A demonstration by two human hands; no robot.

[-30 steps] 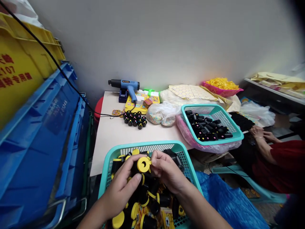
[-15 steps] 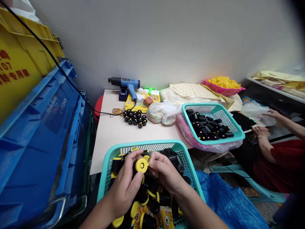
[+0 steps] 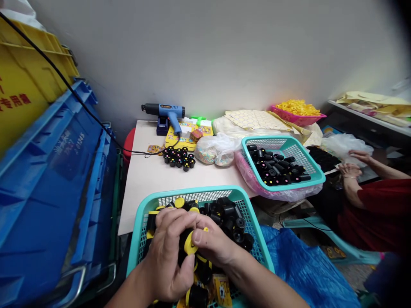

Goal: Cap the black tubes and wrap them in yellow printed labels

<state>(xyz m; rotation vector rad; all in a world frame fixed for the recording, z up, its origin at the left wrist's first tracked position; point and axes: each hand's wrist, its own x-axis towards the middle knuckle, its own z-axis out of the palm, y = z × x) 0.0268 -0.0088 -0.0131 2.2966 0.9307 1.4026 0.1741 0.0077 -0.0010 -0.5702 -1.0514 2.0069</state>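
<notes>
Grey wall (image 3: 205, 55) backs a pale, flat bench (image 3: 144, 177). Clamped in the left hand (image 3: 167, 256) is a black plastic cylinder with a round yellow cap (image 3: 189, 246); the right hand (image 3: 213, 244), thumb touching that cap, has its grip hidden. Below both hands sits a turquoise plastic mesh basket (image 3: 192, 191).

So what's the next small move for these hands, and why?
Probably a firm press by the right hand on the yellow cap: the right thumb lies against the cap's face, and the left hand curls around it, seemingly as a brace. The thumb hides part of the cap, so seating is unclear.
</notes>
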